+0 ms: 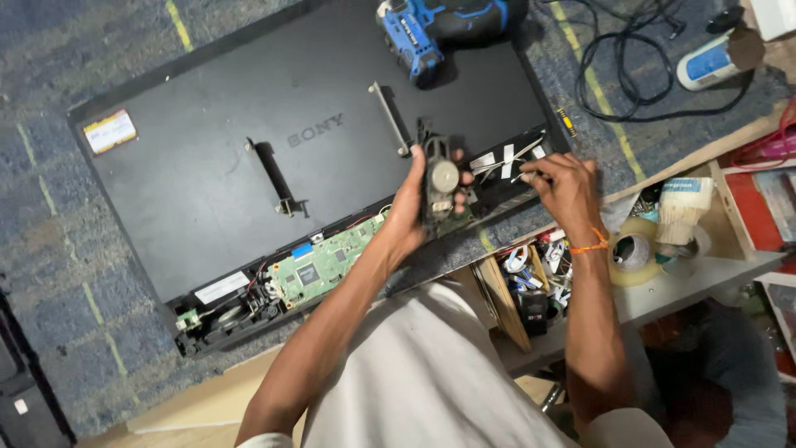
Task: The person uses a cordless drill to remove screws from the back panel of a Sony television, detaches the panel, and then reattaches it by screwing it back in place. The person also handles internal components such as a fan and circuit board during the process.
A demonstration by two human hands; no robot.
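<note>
A large black flat-screen panel (249, 141) lies back-side up on the blue carpet, its lower strip open and showing a green circuit board (325, 264). My left hand (410, 207) holds a small black speaker unit (439, 181) with a round silver centre, lifted above the panel's lower right edge. My right hand (564, 187) is beside it, fingers pinched on thin wires (510, 166) near white tape strips in the open corner. What exactly the fingertips grip is too small to tell.
A blue cordless drill (419, 33) rests on the panel's top edge. Black cables (630, 58) and a white-blue can (709, 60) lie at upper right. A wooden box (539, 282) of small parts, tape rolls (634, 249) and a white shelf sit at right. A small screwdriver (566, 122) lies beside the panel.
</note>
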